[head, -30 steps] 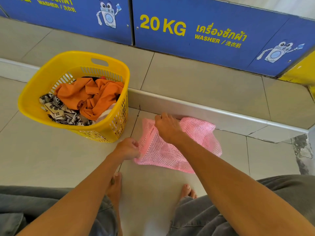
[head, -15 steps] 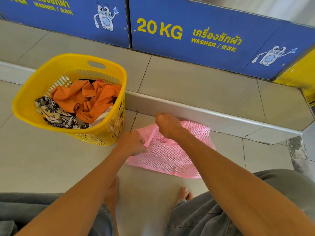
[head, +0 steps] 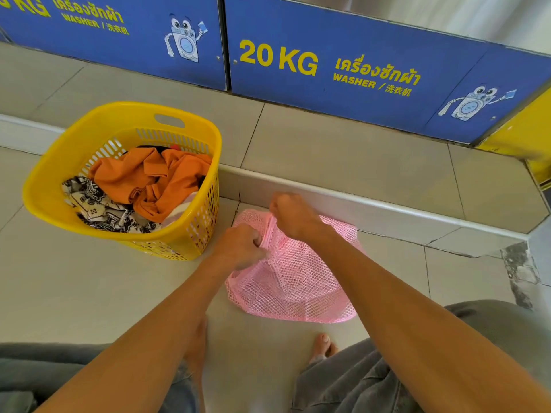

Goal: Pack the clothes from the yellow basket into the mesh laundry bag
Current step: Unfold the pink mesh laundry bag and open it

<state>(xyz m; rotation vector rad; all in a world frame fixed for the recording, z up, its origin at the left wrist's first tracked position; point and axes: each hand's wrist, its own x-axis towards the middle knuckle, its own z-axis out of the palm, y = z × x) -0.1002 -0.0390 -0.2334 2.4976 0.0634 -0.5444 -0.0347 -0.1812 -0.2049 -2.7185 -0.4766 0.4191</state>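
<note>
1. Head view: the pink mesh laundry bag [head: 298,281] lies crumpled on the tiled floor [head: 74,287], just right of the yellow basket [head: 59,186].
2. The left hand [head: 238,248] and right hand [head: 293,216] each pinch the bag's upper edge with curled fingers.
3. In the basket lie an orange garment [head: 155,180] and a black-and-white patterned cloth [head: 98,207].
</note>
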